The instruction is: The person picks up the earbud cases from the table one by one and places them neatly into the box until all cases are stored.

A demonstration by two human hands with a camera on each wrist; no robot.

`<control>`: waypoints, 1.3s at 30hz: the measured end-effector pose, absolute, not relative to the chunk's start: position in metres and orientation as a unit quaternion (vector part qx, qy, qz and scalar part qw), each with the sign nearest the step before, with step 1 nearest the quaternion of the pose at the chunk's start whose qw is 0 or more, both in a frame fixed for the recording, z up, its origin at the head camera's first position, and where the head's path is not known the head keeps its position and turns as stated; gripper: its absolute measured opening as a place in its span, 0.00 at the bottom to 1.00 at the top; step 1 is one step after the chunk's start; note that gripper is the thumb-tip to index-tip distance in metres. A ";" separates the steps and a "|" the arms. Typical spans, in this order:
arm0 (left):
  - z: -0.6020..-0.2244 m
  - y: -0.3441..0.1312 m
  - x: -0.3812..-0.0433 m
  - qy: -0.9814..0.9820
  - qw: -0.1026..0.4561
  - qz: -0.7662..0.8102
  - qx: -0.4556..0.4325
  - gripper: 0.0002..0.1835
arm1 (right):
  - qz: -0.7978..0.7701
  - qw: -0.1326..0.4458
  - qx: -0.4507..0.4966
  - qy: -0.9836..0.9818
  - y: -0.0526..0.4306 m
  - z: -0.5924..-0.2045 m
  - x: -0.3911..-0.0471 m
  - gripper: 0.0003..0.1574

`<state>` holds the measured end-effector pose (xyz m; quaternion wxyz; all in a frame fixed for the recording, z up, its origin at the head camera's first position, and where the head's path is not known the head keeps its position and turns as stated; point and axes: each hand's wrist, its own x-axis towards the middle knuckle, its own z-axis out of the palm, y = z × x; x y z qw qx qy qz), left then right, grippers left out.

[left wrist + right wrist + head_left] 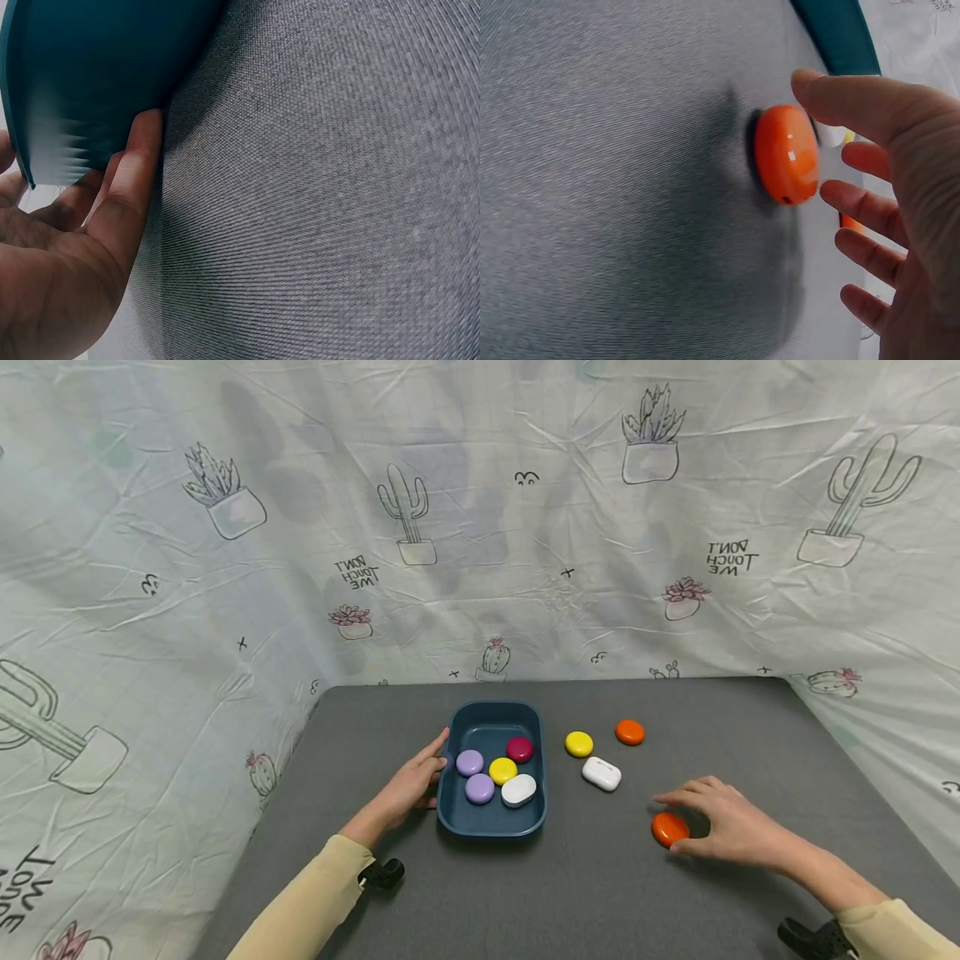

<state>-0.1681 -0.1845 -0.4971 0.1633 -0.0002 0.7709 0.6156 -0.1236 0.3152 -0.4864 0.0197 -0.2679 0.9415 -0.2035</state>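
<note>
The left hand (405, 789) lies along the near side of a dark blue tray (461, 814), its fingers mostly extended and laid against the outer wall rather than curled around it; the left wrist view shows fingertips (148, 127) touching that wall low down, close to the grey tabletop (585, 893). The right hand (731, 827) is well open, thumb and fingers spread apart with a loose bend, and an orange disc (670, 830) sits in the gap just before them. The disc rests on the tabletop and is not gripped (whether the thumb grazes its edge, I cannot tell). Farther out from the right hand, toward the tray, lie a white block (602, 774), a yellow disc (579, 744) and a second orange disc (630, 732), all out of either hand's touch. Inside the tray, just across the wall from the left hand, are two lilac discs (479, 789), the nearest pieces to its fingers; past them come a yellow piece (502, 772), a white oval (518, 791) and a crimson disc (520, 749). Behind each hand, a black band (382, 874) shows by the cuff of a pale yellow sleeve (315, 897).
</note>
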 end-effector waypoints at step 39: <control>-0.499 -0.178 -0.172 0.773 0.153 0.615 -0.013 0.32 | -0.222 0.015 -0.288 0.931 0.329 -0.513 -0.138 0.33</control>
